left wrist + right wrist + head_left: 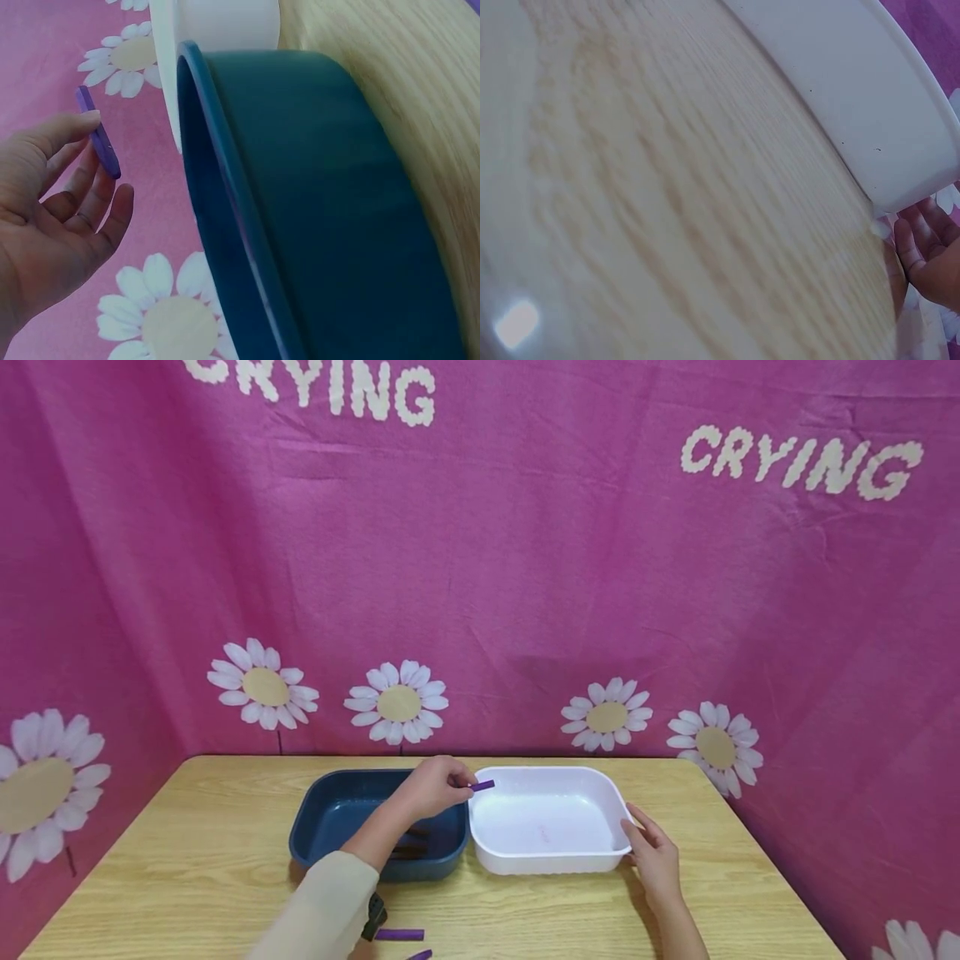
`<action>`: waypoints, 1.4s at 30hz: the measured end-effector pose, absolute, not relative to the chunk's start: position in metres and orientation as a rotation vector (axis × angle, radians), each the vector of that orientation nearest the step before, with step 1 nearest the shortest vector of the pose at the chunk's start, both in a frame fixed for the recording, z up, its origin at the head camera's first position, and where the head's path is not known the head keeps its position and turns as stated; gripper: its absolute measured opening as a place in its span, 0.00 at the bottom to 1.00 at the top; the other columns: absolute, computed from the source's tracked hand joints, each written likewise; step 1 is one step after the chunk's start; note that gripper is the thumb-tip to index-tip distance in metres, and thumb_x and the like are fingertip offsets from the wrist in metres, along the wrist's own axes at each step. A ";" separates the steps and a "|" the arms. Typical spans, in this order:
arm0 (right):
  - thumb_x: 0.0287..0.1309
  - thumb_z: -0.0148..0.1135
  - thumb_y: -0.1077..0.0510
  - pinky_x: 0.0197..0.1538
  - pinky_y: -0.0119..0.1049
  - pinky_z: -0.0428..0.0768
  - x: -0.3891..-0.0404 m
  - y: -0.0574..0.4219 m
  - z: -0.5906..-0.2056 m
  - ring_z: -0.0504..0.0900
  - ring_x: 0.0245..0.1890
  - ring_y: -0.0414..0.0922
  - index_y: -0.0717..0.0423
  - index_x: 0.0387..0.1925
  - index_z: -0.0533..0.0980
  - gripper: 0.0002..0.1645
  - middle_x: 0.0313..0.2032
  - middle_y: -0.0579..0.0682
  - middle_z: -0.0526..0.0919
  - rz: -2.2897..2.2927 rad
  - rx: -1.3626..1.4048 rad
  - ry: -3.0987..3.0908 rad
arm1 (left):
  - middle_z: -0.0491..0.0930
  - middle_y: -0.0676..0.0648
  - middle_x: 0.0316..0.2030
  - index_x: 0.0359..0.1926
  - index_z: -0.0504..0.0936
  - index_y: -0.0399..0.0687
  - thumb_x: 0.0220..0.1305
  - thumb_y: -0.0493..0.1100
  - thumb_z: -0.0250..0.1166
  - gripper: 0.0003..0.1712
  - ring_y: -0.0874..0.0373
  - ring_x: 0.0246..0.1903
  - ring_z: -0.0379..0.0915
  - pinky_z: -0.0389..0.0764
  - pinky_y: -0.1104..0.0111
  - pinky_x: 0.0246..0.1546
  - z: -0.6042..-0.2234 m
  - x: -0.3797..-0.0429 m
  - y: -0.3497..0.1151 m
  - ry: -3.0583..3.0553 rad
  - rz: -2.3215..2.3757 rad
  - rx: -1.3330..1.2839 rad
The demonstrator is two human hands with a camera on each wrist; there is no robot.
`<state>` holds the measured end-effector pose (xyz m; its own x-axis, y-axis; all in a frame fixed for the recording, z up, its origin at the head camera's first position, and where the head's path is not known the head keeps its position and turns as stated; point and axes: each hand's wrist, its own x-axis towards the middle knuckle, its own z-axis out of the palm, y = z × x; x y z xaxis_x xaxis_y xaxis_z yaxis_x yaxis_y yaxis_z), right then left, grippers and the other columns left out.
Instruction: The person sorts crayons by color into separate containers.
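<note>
My left hand (435, 789) pinches a short purple stick (482, 786) between thumb and fingers. It is above the place where the dark blue basin (300, 839) and the white basin (547, 862) stand side by side. In the left wrist view the purple stick (103, 142) slants beyond the blue basin's rim, the other fingers loosely bent below it. At the white basin's right side, my right hand (656, 860) holds the rim and wall. The right wrist view has its fingers bent against the outer wall of the white basin (855, 97).
Several dark brown strips (410, 852) lie in the blue basin, partly hidden by the left arm. Near the front edge of the wooden table (187, 877) are two purple sticks (400, 935). A pink flowered cloth (510, 568) hangs behind the table.
</note>
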<state>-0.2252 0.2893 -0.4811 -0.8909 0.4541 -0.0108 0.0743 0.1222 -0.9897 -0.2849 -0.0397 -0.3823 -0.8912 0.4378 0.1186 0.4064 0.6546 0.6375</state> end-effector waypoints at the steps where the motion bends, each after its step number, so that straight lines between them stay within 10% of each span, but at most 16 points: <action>1: 0.62 0.57 0.48 0.31 0.25 0.78 -0.226 0.289 -0.482 0.78 0.30 0.30 0.56 0.63 0.67 0.31 0.31 0.30 0.78 1.838 -0.514 -2.105 | 0.81 0.50 0.32 0.39 0.85 0.46 0.58 0.40 0.66 0.08 0.59 0.34 0.73 0.79 0.68 0.36 -0.383 -0.287 -0.037 2.817 1.069 0.722; 42: 0.62 0.58 0.50 0.31 0.26 0.79 -0.225 0.290 -0.481 0.79 0.29 0.31 0.57 0.63 0.67 0.30 0.38 0.40 0.82 1.844 -0.511 -2.090 | 0.82 0.46 0.35 0.39 0.85 0.44 0.57 0.38 0.64 0.08 0.56 0.35 0.74 0.78 0.65 0.38 -0.413 -0.309 0.035 2.790 1.130 0.624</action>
<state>-0.2247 0.2899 -0.4811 -0.8897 0.4566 -0.0056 0.0625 0.1096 -0.9920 -0.3088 0.0350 -0.4126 -0.9155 0.3927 0.0877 0.3431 0.6479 0.6801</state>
